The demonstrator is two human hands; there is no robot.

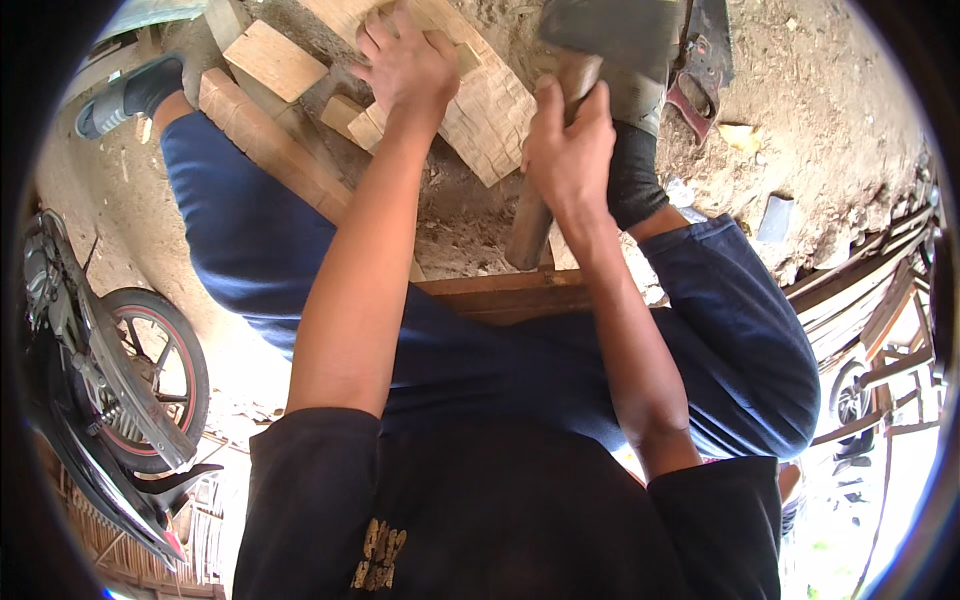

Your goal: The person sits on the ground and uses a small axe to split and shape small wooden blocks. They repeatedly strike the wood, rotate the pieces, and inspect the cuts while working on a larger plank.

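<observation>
My right hand (570,150) is wrapped round the wooden handle (532,225) of a hatchet. Its broad dark blade (605,35) is raised at the top, near my right foot. At the top centre my left hand (410,65) bends its fingers over a small wooden block (466,58), mostly hidden under the palm. That block rests on a thick pale plank (490,125) with chipped marks on its face. The hatchet's handle passes just right of the plank's near corner.
Left of the plank lie a flat board (275,60), a long squared beam (270,140) and small offcuts (342,114). A handsaw (695,95) is on the dirt at the upper right. A motorcycle (150,370) stands at the left, and stacked timber (860,250) at the right.
</observation>
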